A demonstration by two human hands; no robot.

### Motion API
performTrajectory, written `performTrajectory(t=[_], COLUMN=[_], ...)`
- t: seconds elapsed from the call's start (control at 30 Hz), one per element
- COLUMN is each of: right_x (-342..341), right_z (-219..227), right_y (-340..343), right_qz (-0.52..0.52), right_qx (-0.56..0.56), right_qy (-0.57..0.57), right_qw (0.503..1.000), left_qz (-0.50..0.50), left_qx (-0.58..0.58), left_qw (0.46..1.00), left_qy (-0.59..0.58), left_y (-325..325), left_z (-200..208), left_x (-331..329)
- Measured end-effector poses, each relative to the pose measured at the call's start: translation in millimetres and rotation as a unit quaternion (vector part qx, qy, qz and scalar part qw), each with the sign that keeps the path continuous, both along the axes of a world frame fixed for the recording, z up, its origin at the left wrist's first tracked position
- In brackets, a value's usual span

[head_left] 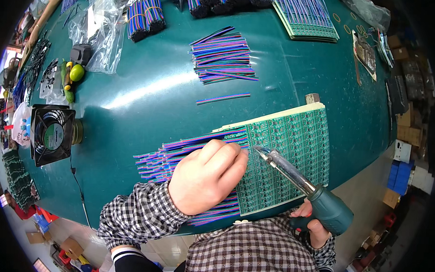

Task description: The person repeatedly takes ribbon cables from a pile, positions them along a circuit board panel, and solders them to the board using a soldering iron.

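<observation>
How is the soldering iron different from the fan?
The soldering iron is long and narrows to a tip, while the fan is squarish. The soldering iron has a green handle; the fan's frame is black. The soldering iron is held in the right hand, but no hand holds the fan.

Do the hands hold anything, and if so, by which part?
The right hand holds the soldering tool by its green handle. Whether the left hand holds any wires cannot be told.
</observation>
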State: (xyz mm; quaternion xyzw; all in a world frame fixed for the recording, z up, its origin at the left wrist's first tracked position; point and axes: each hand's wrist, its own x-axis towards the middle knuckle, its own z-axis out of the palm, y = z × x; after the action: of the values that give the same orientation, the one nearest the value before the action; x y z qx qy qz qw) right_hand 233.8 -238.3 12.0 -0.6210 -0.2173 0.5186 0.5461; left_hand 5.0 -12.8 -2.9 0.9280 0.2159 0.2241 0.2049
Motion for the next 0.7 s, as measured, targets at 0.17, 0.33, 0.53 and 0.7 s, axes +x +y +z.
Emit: performTrajectory(t=[0.17, 0.33, 0.53, 0.7], right_x=[-5.3, -3.5, -5.6, -3.7], right_z=[8.8, 6.7, 5.3, 3.9], right_y=[10.2, 7.3, 8.0, 6.2], right_qz=[-0.006, 0.007, -0.013, -0.003], right_qx=[-0.004, -0.006, 0.009, 0.007], right_qy=[0.001, -0.009, -0.006, 0.000], right_qw=[1.000, 1.000, 1.000, 1.000], left_qz=[0.001, 0.006, -0.008, -0.003], left_qx=[-0.002, 0.022, 0.062, 0.077], left_qw=[1.000, 1.000, 0.998, 0.997], left_qy=[0.003, 0.002, -0.006, -0.004], left_y=[-0.6, -2.5, -0.4, -1.9], left_z=[0.1, -1.6, -6.4, -6.5], left_x=[-0.3, 0.0, -1.4, -0.6])
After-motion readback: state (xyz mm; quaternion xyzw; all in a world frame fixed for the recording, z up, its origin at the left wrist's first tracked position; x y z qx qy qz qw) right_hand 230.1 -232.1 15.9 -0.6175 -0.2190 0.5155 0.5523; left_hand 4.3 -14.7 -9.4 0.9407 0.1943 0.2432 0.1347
